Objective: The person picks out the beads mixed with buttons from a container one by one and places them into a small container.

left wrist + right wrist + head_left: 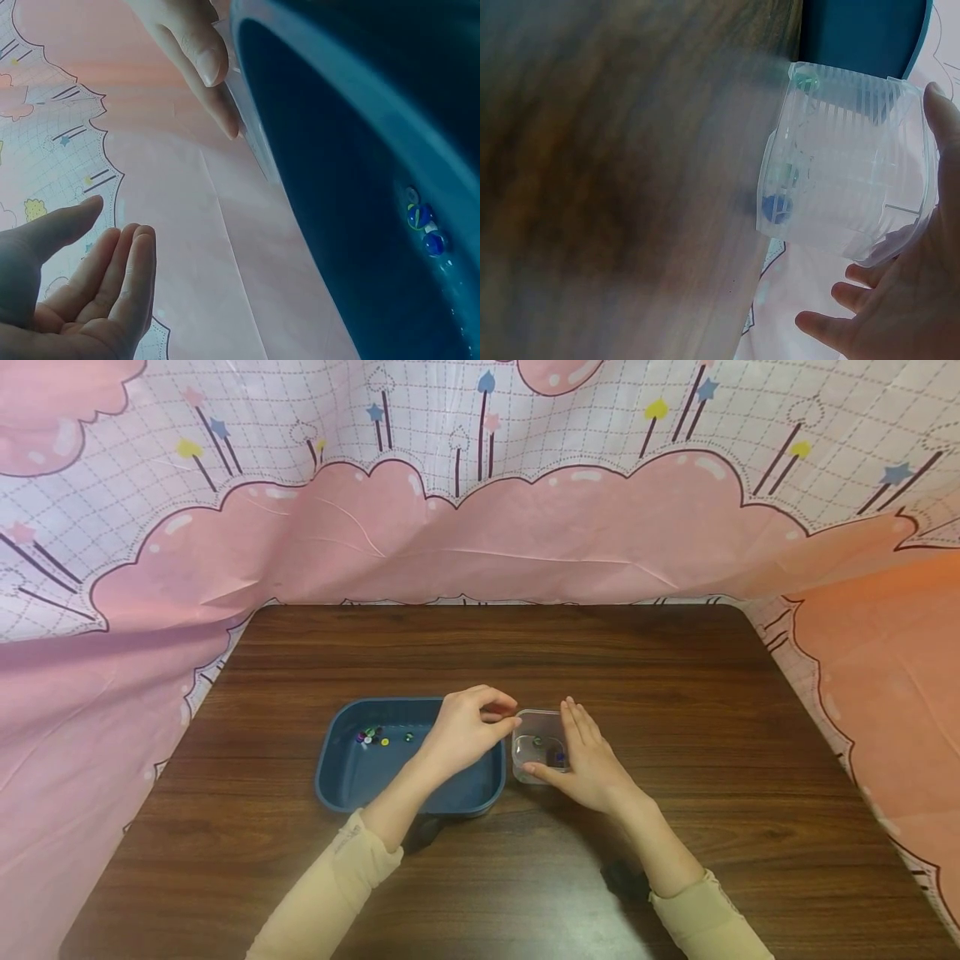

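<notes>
My left hand [468, 727] hovers over the right side of a blue plastic tub [390, 781], its fingertips near the rim of a small clear container [840, 150]. In the left wrist view its thumb and fingers are apart with nothing between them. My right hand [592, 760] rests against the clear container's right side, thumb along the near rim and fingers extended. Inside the container lie a blue marble [777, 209] and a green marble [807, 81]. At the tub's far left are several marbles [435, 242] and small pieces, including a yellow disc [385, 742].
The tub and container stand side by side on a brown wood-grain table [660, 668]. A patterned pink and white curtain [480, 552] hangs behind the table and along its sides. Dark shadows fall beneath both forearms.
</notes>
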Available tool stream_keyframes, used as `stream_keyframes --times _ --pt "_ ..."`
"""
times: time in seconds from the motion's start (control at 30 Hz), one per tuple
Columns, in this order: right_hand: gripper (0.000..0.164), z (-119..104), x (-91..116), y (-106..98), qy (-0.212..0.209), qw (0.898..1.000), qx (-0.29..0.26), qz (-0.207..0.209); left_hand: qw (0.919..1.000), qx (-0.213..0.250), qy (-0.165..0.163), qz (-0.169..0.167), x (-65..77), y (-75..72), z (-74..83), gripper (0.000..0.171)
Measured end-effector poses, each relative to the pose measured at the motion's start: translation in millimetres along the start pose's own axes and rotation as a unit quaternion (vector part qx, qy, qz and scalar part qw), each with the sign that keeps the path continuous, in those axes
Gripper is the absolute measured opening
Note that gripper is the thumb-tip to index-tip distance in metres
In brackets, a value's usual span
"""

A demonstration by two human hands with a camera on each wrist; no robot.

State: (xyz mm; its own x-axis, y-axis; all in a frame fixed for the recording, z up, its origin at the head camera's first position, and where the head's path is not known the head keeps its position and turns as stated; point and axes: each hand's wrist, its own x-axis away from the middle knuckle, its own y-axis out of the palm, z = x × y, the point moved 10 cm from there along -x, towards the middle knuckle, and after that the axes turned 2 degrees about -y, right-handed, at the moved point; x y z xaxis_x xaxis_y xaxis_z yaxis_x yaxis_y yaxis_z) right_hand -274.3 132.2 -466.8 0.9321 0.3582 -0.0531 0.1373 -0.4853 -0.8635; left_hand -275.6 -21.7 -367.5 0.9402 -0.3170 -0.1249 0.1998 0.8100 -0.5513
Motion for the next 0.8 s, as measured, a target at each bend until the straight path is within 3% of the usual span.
stream_keyframes --times 0.4,0.8 --pt "0.114 -1 0 -1 -0.004 1.000 0.001 0.003 0.9998 0.014 -0.005 0.013 3.3 -8.5 -5.0 0.022" --pt "0.116 -1 0 0 0.004 1.000 -0.004 -0.004 0.9982 0.049 -0.024 0.025 8.4 -18.4 -22.1 0.023"
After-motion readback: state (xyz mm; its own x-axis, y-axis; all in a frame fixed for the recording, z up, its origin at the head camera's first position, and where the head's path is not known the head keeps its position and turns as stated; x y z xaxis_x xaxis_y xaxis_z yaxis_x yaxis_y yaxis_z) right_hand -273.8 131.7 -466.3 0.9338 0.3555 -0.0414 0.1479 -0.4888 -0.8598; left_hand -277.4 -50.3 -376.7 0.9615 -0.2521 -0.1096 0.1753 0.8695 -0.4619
